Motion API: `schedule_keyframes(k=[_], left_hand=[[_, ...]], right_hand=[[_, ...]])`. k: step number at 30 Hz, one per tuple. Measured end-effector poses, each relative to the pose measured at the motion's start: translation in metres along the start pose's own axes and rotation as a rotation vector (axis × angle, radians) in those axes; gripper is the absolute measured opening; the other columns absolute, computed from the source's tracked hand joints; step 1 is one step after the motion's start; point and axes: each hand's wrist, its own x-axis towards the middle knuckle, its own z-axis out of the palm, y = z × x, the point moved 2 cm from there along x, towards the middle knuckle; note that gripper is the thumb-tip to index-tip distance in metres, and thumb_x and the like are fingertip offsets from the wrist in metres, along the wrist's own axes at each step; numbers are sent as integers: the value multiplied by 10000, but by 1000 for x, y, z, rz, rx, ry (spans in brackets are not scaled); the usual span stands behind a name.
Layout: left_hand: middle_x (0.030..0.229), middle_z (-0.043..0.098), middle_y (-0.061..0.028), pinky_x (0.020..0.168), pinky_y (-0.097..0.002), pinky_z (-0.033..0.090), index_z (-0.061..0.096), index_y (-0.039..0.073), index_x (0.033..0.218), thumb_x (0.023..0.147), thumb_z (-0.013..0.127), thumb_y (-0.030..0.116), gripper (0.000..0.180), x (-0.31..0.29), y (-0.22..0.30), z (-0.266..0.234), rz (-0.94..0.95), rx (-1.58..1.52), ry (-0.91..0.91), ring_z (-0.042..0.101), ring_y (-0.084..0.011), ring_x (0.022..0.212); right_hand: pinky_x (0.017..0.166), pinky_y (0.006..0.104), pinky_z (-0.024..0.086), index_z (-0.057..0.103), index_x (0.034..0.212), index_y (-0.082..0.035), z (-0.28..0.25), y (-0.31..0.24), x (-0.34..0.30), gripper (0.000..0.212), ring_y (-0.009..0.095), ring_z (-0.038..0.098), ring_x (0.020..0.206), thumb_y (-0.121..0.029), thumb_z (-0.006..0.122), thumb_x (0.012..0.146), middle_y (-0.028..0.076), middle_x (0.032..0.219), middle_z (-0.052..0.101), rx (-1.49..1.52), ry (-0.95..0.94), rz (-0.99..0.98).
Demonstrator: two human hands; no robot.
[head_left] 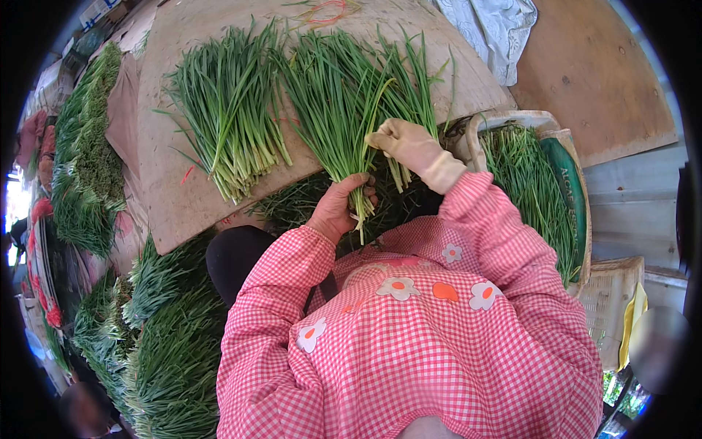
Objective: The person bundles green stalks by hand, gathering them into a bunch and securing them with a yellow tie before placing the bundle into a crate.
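Note:
My bare left hand is wrapped round the pale stem ends of a bunch of garlic chives, whose green leaves fan out over the board. My right hand, in a cream glove, is closed at that bunch's right side, with its fingers pinched at a yellowish leaf. Just behind the glove lie more chives, their stem ends showing below it. To the left, a separate thick pile of chives rests on the board, stems toward me.
The wooden board spans the front. A plastic crate full of chives stands to the right. Large chive heaps lie at lower left. Red ties and a pale cloth are at the far edge. Loose leaves lie below the board.

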Motion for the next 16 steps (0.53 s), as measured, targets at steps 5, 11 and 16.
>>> schedule_keyframes(k=[5,11,16], left_hand=[[787,578,-55,614,-319,500,557,11,917,792,651,121,191,3,-1,-3,-3,29,-40,552,-147,649],[798,584,-53,623,-327,501,560,28,921,808,658,165,203,-2,0,2,-29,11,-20,558,-152,656],[807,594,-52,637,-331,504,569,54,949,821,648,185,200,-2,-2,3,-26,-12,-41,567,-155,667]], right_hand=[[472,202,314,522,719,-99,24,18,19,213,53,398,517,-245,626,835,-54,603,463,385,-79,70],[424,179,269,522,754,-93,16,17,-7,191,27,347,476,-227,599,866,-57,600,448,832,-133,31],[452,162,302,576,875,-57,19,23,-30,166,34,371,485,-222,569,887,-35,680,526,1016,-224,-186]])
